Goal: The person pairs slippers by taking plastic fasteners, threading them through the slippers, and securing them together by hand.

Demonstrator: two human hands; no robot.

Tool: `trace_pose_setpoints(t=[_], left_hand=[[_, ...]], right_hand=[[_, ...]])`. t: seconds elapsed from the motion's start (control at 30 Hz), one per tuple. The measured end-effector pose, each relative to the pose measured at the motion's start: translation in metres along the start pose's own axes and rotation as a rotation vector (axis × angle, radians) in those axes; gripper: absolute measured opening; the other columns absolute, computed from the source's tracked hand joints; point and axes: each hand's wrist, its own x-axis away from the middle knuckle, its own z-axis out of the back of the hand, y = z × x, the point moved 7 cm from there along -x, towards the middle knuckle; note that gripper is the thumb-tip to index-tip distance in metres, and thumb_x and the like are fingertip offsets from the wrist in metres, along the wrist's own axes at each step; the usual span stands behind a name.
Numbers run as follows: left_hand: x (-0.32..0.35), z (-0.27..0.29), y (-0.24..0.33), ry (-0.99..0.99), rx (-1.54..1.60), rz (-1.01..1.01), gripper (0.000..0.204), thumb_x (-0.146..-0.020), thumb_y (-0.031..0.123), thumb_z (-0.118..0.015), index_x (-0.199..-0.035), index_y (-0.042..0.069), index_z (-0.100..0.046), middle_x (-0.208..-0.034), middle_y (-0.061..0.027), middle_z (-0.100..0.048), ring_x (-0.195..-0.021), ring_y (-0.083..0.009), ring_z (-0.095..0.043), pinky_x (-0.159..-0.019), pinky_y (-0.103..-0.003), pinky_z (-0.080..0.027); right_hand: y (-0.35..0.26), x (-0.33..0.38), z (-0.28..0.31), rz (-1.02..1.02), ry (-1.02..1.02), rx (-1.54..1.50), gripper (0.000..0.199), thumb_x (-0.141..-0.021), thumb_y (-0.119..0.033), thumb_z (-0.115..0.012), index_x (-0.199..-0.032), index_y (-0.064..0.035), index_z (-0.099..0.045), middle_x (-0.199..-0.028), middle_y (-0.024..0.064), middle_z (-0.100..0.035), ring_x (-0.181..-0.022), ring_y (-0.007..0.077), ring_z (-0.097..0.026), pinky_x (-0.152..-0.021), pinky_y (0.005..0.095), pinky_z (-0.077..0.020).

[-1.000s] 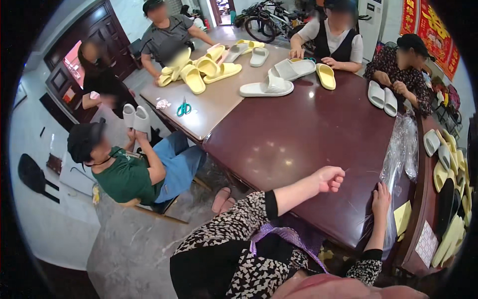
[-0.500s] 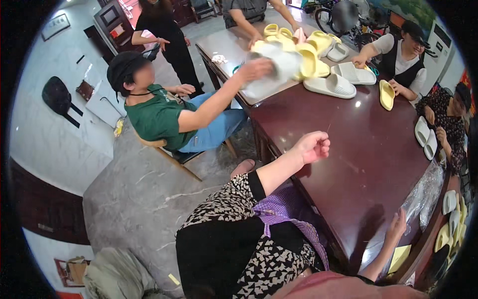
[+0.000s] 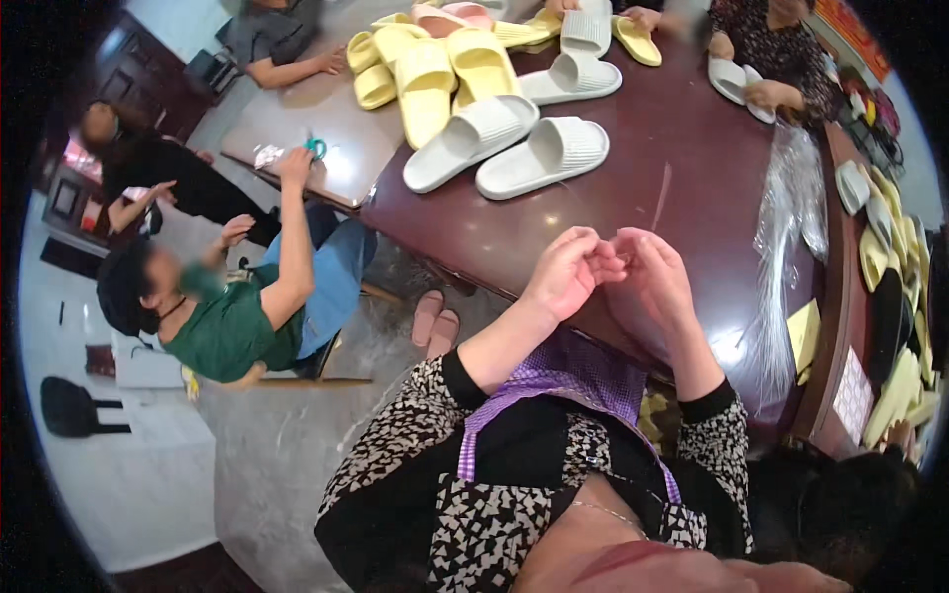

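Note:
My left hand and my right hand are together over the near edge of the dark red table. Their fingers are curled in and the fingertips nearly meet. Whatever they pinch is too fine to make out, though a thin faint streak shows just above the right fingers. Beyond them lie two light grey slippers, ridged across the strap. Several yellow slippers are heaped farther back. To the right of my hands, a bundle of fine pale strands trails out of clear plastic wrap.
A co-worker in a green shirt sits at the left, one hand by teal scissors. Across the table, another person's hands hold grey slippers. More slippers are piled right of the wooden ledge. Yellow paper lies nearby.
My view has turned toward the right. My right hand has come from the right side of the table to meet my left. The co-worker in green has let go of the pale slippers.

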Motion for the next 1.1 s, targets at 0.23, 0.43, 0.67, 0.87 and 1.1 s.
trace_pose_setpoints(t=[0.23, 0.43, 0.67, 0.87, 1.1], left_hand=[[0.005, 0.017, 0.051, 0.160, -0.571, -0.204, 0.018, -0.088, 0.008, -0.051, -0.104, 0.001, -0.052, -0.090, -0.0150, -0.061, -0.080, -0.0242, -0.063, -0.070, -0.037, -0.053], [-0.014, 0.068, 0.200, 0.447, -2.051, -0.808, 0.030, -0.082, 0.015, -0.058, -0.105, -0.003, -0.053, -0.094, -0.0183, -0.058, -0.084, -0.0312, -0.059, -0.074, -0.037, -0.048], [-0.101, 0.042, 0.169, 0.175, -2.373, -0.687, 0.023, -0.078, 0.018, -0.060, -0.091, 0.000, -0.057, -0.092, -0.0183, -0.057, -0.083, -0.0403, -0.053, -0.075, -0.046, -0.044], [-0.156, 0.025, 0.128, 0.000, -2.379, -0.699, 0.019, -0.075, 0.017, -0.060, -0.079, -0.002, -0.057, -0.087, -0.0197, -0.057, -0.082, -0.0389, -0.054, -0.074, -0.046, -0.044], [-0.140, 0.020, 0.045, 0.070, -2.228, -0.351, 0.026, -0.076, 0.022, -0.059, -0.079, -0.004, -0.056, -0.086, -0.0249, -0.056, -0.081, -0.0392, -0.054, -0.073, -0.045, -0.044]], right_hand=[[-0.003, -0.005, 0.024, 0.073, -0.083, -0.304, 0.024, -0.094, -0.022, -0.047, -0.101, -0.0016, -0.058, -0.083, 0.0068, -0.062, -0.069, 0.0121, -0.056, -0.063, 0.0260, -0.0476], [-0.008, -0.020, 0.071, 0.148, 0.056, -0.351, 0.022, -0.094, -0.020, -0.048, -0.099, -0.0011, -0.058, -0.072, 0.0041, -0.058, -0.063, 0.0113, -0.052, -0.059, 0.0261, -0.0446], [-0.003, -0.021, 0.076, 0.080, 0.149, -0.339, 0.024, -0.094, -0.020, -0.046, -0.098, 0.0001, -0.057, -0.067, 0.0033, -0.052, -0.059, 0.0123, -0.048, -0.057, 0.0267, -0.0414], [0.001, -0.020, 0.071, 0.033, 0.144, -0.313, 0.025, -0.094, -0.021, -0.046, -0.097, 0.0006, -0.057, -0.066, 0.0031, -0.052, -0.059, 0.0121, -0.048, -0.057, 0.0261, -0.0415], [-0.009, -0.016, 0.075, 0.060, 0.096, -0.265, 0.024, -0.094, -0.019, -0.046, -0.101, 0.0007, -0.058, -0.062, -0.0003, -0.049, -0.052, 0.0075, -0.043, -0.049, 0.0214, -0.0385]])
